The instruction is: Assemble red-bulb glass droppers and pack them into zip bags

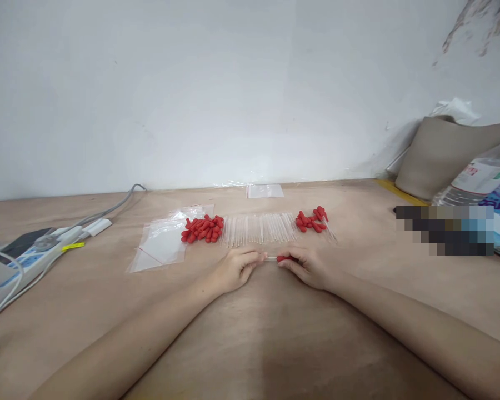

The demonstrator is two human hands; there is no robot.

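My left hand (242,269) is closed on a thin glass dropper tube (271,258), pinching it between thumb and fingers. Opposite it, my right hand (310,266) pinches a red rubber dropper bulb (282,259), which meets the tube's right end. Just beyond my hands lies a row of clear glass tubes (258,229), side by side on the table. A pile of red rubber bulbs (203,229) sits left of that row. To its right is a smaller group of red bulbs (310,221), some with glass tubes (330,232) extending from them.
Clear plastic zip bags (162,244) lie left of the bulbs, and another bag (265,191) lies by the wall. A power strip (37,255) with cables is at far left. At right stand a grey-brown container (425,158) and a plastic bottle (475,178), near a blurred-out patch.
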